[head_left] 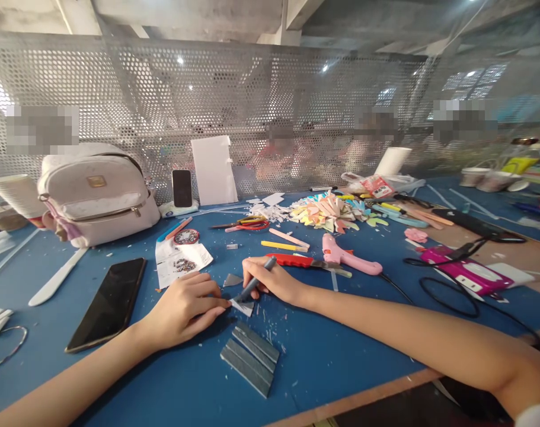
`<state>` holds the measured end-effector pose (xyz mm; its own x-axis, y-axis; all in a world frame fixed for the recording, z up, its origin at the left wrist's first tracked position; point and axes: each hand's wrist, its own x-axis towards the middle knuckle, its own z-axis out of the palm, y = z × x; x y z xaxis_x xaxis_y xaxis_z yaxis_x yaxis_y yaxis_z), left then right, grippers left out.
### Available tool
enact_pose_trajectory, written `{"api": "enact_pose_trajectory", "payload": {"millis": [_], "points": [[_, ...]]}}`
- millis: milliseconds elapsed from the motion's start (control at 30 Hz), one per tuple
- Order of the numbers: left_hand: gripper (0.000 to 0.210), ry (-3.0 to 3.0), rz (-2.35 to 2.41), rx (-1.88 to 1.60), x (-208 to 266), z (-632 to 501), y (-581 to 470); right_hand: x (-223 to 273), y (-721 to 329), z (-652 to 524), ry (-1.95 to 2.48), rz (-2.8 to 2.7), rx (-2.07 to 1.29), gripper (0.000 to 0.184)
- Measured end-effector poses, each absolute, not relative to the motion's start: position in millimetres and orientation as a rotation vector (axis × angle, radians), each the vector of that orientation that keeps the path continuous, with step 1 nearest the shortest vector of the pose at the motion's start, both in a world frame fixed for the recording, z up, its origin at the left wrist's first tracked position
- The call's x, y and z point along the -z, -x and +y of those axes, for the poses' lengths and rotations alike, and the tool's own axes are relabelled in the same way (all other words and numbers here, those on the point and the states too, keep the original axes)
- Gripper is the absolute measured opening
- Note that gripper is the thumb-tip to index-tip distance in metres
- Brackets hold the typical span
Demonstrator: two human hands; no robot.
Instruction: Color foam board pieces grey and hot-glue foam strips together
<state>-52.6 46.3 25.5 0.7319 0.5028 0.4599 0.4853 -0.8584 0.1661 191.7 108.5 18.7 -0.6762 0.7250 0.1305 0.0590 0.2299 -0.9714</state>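
Observation:
My right hand is closed around a dark grey marker, its tip down on a small white-and-grey piece on the blue table. From the left, the fingertips of my left hand pinch or press the edge of that piece; the fingers are bent and close together. A small grey triangular piece lies just beyond, between my hands. Closer to me are several dark grey strips side by side. White crumbs are scattered around the piece.
A black phone and a white backpack stand left. Beyond my right arm lie a red-handled cutter, a pink glue gun with its cable, and a magenta power strip. Coloured paper scraps are heaped before the perforated screen.

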Motion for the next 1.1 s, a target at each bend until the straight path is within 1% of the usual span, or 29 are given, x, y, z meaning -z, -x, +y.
{"api": "enact_pose_trajectory", "payload": {"millis": [100, 233, 733, 833, 967, 1067, 1100], "points": [[0.039, -2.884, 0.825, -0.771, -26, 47, 53, -18, -191, 109, 0.723, -1.922, -1.484, 0.049], [0.038, -2.878, 0.822, -0.757, -25, 47, 53, -20, -191, 108, 0.717, -1.928, -1.475, 0.057], [0.036, -2.847, 0.821, -0.762, -24, 47, 51, -24, -192, 106, 0.710, -1.934, -1.479, 0.058], [0.032, -2.817, 0.835, -0.807, -27, 48, 53, -24, -192, 106, 0.722, -1.917, -1.475, 0.057], [0.027, -2.718, 0.898, -0.960, -42, 31, 46, -25, -193, 105, 0.752, -1.879, -1.466, 0.054], [0.033, -2.671, 0.872, -0.955, -46, -4, 27, -25, -193, 105, 0.750, -1.860, -1.472, 0.053], [0.042, -2.692, 0.838, -0.931, -44, -18, 20, -24, -193, 106, 0.742, -1.858, -1.478, 0.053]]}}
